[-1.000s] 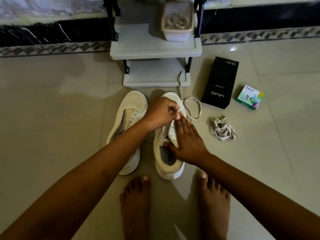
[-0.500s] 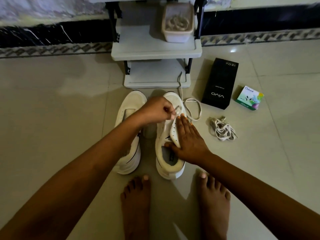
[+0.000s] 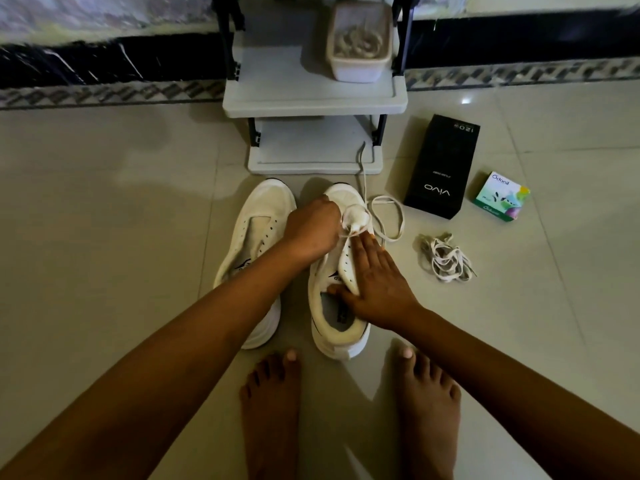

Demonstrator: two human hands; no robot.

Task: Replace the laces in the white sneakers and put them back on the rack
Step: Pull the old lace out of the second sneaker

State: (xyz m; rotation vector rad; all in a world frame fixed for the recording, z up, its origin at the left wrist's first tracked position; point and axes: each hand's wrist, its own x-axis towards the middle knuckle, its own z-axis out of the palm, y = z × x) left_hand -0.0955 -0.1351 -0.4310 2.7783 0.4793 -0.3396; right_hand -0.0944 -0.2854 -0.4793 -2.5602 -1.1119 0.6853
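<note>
Two white sneakers stand side by side on the tiled floor in front of the rack (image 3: 313, 98). The left sneaker (image 3: 258, 237) has no lace. My left hand (image 3: 311, 228) is curled over the front of the right sneaker (image 3: 337, 327) and pinches a white lace (image 3: 388, 216) at the eyelets. That lace loops away on the floor to the right and runs up toward the rack. My right hand (image 3: 375, 282) lies flat along the right sneaker's eyelet flap, with the thumb at the shoe's opening. A bundle of loose laces (image 3: 445, 258) lies further right.
A black phone box (image 3: 440, 168) and a small green box (image 3: 502, 197) lie on the floor to the right. A plastic tub (image 3: 358, 43) holding laces stands on the rack's upper shelf. My bare feet (image 3: 272, 410) are just behind the sneakers.
My left hand has drawn slightly left and up at the eyelets, lifting the sneaker's tongue. The right hand stays pressed on the flap.
</note>
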